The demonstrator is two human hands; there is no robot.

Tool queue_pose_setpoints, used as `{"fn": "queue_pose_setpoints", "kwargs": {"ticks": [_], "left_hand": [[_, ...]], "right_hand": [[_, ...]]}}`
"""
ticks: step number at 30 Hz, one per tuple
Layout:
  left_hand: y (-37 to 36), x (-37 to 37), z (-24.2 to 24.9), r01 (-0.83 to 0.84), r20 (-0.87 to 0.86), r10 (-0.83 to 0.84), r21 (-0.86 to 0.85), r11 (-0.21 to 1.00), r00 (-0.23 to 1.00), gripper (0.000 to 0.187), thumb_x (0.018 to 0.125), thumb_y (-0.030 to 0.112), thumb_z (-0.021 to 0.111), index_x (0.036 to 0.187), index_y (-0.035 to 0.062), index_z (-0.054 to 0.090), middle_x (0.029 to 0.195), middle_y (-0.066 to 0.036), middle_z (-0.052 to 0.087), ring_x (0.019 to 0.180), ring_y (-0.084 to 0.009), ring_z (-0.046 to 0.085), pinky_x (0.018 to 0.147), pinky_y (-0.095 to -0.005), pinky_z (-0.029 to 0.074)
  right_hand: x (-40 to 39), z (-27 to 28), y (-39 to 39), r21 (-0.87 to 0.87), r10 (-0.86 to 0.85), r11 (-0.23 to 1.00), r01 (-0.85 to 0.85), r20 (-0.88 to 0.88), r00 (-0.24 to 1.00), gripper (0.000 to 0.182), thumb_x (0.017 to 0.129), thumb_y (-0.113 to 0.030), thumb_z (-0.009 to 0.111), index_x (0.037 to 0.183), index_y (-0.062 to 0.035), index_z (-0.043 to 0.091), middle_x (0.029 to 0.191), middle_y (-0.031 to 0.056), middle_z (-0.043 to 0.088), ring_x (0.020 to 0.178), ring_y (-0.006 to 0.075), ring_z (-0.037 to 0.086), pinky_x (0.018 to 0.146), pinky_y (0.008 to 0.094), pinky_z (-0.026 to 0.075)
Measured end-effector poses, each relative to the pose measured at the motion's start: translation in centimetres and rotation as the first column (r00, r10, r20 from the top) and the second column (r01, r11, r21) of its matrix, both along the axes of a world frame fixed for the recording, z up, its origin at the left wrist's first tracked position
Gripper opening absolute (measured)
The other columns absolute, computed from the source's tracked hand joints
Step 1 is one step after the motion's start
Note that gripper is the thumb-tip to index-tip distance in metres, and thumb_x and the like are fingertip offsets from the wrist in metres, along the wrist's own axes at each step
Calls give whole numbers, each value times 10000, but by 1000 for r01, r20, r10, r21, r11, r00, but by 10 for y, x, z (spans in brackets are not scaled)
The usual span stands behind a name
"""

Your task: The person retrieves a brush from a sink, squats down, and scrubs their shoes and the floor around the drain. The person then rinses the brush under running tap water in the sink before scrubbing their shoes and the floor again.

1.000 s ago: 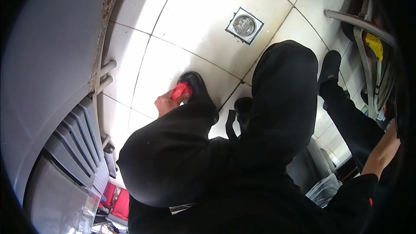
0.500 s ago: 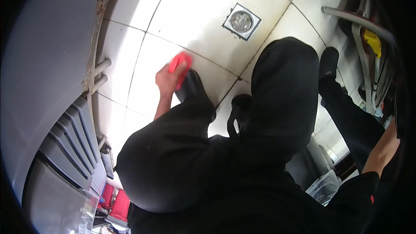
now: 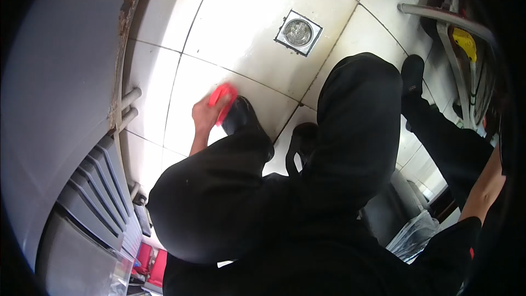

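My left hand (image 3: pixel 204 114) is closed around a red cloth (image 3: pixel 223 98), just beside the toe of the black shoe (image 3: pixel 241 116) on my left foot. The cloth overlaps the shoe's edge in this view, and its outline is slightly blurred. White floor tiles (image 3: pixel 241 74) lie under hand and shoe. At the right edge my right forearm (image 3: pixel 485 192) comes out of a black sleeve; the hand beyond it is out of sight.
A square metal floor drain (image 3: pixel 298 33) lies ahead. On the left stands a grey cabinet (image 3: pixel 60 66) with a rusty edge and pipes (image 3: pixel 130 97) below. At right are another person's leg (image 3: pixel 446 137), a metal frame (image 3: pixel 446 15) and a yellow object (image 3: pixel 464 43). Plastic wrap (image 3: pixel 413 235) sits at lower right.
My left hand and the red cloth sit slightly lower and further left in view, still beside the shoe. The camera view has shifted a little.
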State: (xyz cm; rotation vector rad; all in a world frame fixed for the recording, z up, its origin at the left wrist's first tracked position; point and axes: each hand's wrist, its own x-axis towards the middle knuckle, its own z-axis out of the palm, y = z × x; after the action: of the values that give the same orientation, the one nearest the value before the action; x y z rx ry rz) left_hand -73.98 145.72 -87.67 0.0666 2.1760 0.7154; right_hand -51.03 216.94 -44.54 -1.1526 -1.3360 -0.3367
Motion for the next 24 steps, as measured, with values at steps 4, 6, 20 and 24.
{"fn": "queue_pose_setpoints", "kwargs": {"ticks": [4,6,20,24], "left_hand": [[-16,8,26,118,-35,-117,23,993,993,483,764,462,792,1092,112,736,927,-108,740,851,-169,702,803,-302,530],[56,8,46,503,-118,-511,-90,860,852,447,748,555,733,1038,215,747,831,-91,720,785,-260,693,733,-359,532],[83,-125,126,748,-112,-873,-471,468,475,469,709,605,729,930,192,744,778,-109,714,748,-303,695,696,-433,528],[115,-125,192,473,-291,-632,-461,751,719,573,676,673,723,824,119,737,765,-157,703,755,-351,689,670,-459,527]], "right_hand": [[4,-2,2,8,-8,1000,7,20,1000,513,665,-225,794,1071,42,631,1000,265,660,935,434,635,808,518,517],[-2,-6,4,5,9,1000,-9,39,999,522,673,-227,792,1088,40,627,1014,265,659,941,437,633,814,519,516],[24,-39,-1,-292,84,955,-54,94,992,545,752,-303,793,1079,91,605,1065,196,635,975,253,593,885,388,469],[-14,-28,-41,-165,285,942,-291,-61,957,501,766,-241,785,1095,95,613,1053,170,660,968,241,613,913,383,451]]}}
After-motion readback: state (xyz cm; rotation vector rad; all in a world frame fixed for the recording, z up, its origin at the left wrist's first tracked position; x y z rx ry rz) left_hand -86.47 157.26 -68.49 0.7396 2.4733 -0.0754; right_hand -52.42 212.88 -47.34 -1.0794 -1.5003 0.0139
